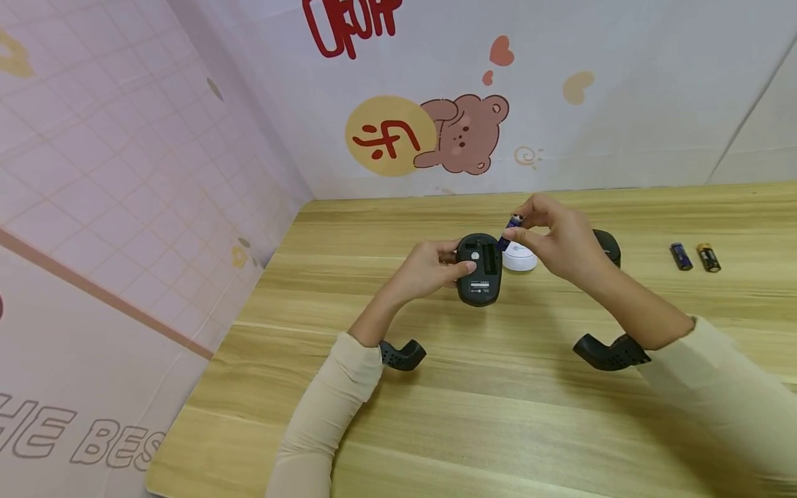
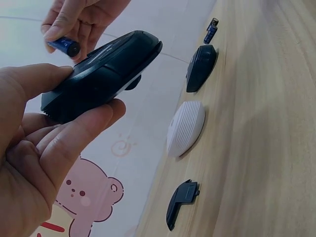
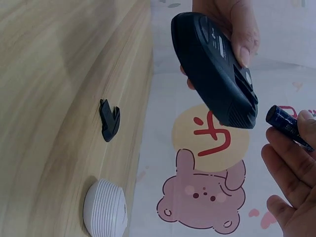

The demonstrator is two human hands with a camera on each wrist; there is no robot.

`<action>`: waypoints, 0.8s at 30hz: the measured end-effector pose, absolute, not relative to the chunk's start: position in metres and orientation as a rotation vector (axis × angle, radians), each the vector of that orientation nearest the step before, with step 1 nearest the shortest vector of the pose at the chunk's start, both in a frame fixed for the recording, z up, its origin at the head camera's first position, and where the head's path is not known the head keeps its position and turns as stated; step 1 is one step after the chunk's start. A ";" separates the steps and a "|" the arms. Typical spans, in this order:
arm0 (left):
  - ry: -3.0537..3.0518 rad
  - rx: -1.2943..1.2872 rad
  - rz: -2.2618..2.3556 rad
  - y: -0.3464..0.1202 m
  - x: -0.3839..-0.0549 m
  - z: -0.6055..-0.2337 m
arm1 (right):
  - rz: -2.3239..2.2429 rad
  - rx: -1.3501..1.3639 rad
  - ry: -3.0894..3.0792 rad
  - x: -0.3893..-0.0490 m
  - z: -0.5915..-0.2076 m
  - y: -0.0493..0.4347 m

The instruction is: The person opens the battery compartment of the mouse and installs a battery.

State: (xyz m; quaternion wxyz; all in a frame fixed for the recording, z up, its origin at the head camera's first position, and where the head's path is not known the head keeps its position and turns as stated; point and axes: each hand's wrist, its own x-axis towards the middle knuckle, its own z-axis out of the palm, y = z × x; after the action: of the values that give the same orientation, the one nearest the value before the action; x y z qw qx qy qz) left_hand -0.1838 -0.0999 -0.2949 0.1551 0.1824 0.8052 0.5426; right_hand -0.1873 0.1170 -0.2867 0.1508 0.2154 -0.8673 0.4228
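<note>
My left hand [image 1: 434, 266] holds a black computer mouse [image 1: 479, 294] above the table, thumb on its underside, which faces me. The mouse's battery compartment [image 1: 490, 259] is uncovered and looks vacant. Just right of it, my right hand [image 1: 563, 238] pinches a dark blue battery [image 1: 513, 228] between thumb and fingers. In the right wrist view, a small gap separates this battery [image 3: 284, 122] from the mouse [image 3: 210, 69]. A loose black cover [image 2: 181, 200], angular in outline, lies on the table in the left wrist view.
Behind the hands on the wooden table [image 1: 486, 415] stands a white round ribbed object [image 1: 519, 260]. A black rounded object [image 1: 608, 245] is partly hidden by my right hand. Farther right lie a blue battery [image 1: 681, 256] and a black-and-gold battery [image 1: 708, 257]. A printed cloth [image 1: 591, 138] hangs behind.
</note>
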 end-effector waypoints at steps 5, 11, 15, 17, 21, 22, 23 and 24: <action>2.293 0.533 1.539 -0.098 -0.180 -0.291 | 1.193 0.657 -2.464 -0.187 -0.288 0.112; 2.274 0.548 1.522 -0.098 -0.180 -0.291 | 1.123 0.716 -2.436 -0.188 -0.290 0.110; 2.264 0.559 1.521 -0.097 -0.180 -0.289 | 1.079 0.748 -2.409 -0.189 -0.292 0.109; 2.266 0.563 1.515 -0.097 -0.180 -0.288 | 1.056 0.759 -2.399 -0.189 -0.292 0.109; 2.276 0.560 1.505 -0.097 -0.181 -0.289 | 1.014 0.766 -2.389 -0.189 -0.292 0.109; 2.275 0.559 1.506 -0.097 -0.183 -0.292 | 1.004 0.768 -2.387 -0.189 -0.293 0.109; 2.272 0.556 1.510 -0.097 -0.185 -0.295 | 0.996 0.769 -2.383 -0.189 -0.293 0.109; 2.267 0.554 1.517 -0.097 -0.187 -0.297 | 0.989 0.774 -2.378 -0.189 -0.293 0.109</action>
State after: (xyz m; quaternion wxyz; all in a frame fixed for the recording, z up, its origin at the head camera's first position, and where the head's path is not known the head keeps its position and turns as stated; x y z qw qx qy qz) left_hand -0.1871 -0.0967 -0.2975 0.1781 0.1958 0.8016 0.5361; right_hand -0.1891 0.1094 -0.2927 0.2241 0.2803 -0.8618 0.3585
